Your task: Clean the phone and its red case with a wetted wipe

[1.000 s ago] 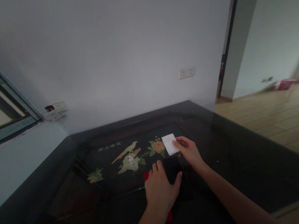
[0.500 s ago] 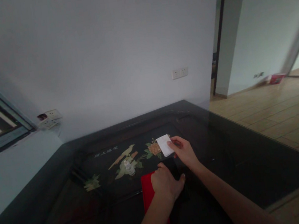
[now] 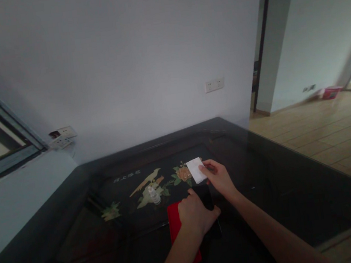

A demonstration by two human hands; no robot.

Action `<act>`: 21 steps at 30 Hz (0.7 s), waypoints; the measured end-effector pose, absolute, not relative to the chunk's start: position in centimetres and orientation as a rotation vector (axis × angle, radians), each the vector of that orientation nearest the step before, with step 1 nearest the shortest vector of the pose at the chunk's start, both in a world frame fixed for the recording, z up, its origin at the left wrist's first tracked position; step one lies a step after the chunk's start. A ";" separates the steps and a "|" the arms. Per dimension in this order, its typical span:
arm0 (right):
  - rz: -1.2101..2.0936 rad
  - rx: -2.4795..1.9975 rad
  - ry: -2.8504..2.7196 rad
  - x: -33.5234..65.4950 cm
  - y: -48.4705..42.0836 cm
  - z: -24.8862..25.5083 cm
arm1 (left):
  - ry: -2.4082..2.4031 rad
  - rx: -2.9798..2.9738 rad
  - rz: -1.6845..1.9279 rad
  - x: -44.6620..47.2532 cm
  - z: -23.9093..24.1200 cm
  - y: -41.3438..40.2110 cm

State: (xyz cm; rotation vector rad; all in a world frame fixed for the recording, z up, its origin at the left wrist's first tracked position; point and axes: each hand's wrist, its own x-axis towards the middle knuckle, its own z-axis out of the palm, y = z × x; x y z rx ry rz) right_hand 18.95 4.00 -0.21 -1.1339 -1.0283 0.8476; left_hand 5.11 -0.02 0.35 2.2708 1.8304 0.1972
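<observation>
My left hand [image 3: 195, 216] lies across a dark flat device with a black screen [image 3: 205, 195], a tablet or a large phone. Its thumb is hooked at the device's right edge and its fingers are at the far side. From under this hand, to the left, a red flip cover [image 3: 174, 218] sticks out. Just beyond the device, my right hand [image 3: 219, 178] pinches a folded white cloth or tissue [image 3: 195, 170] between thumb and fingers, slightly above the tabletop. A small clear bottle [image 3: 154, 196] stands upright to the left of both hands.
The glossy black table [image 3: 139, 250] carries a bird-and-flower picture and reaches the wall. Wall sockets [image 3: 214, 85] are above its far edge, with more sockets [image 3: 62, 140] by the window. A pink box [image 3: 331, 93] is on the wooden floor at right.
The view has shifted slightly, so everything appears a little further right. More of the black screen shows beside my left hand. Both hands keep their holds.
</observation>
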 end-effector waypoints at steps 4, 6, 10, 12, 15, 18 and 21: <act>0.837 -1.146 -1.029 19.0 3.9 -0.1 | 1.833 2.244 0.239 4.9 0.5 -0.2; 0.841 -1.148 -1.032 19.0 3.9 -0.1 | 1.823 2.248 0.267 4.7 0.6 -0.2; 0.840 -1.149 -1.033 18.9 3.9 0.0 | 1.806 2.251 0.333 3.9 0.9 -0.1; 0.845 -1.148 -1.025 18.8 3.8 0.1 | 1.761 2.230 0.382 3.4 1.1 -0.1; 0.868 -1.134 -0.998 18.8 3.8 0.2 | 1.623 2.132 0.458 2.7 1.4 0.1; 0.907 -1.117 -0.972 18.6 3.8 0.2 | 1.510 1.979 0.534 2.0 1.5 0.5; 0.977 -1.095 -0.954 18.3 3.8 0.1 | 1.405 1.850 0.666 1.4 1.0 1.1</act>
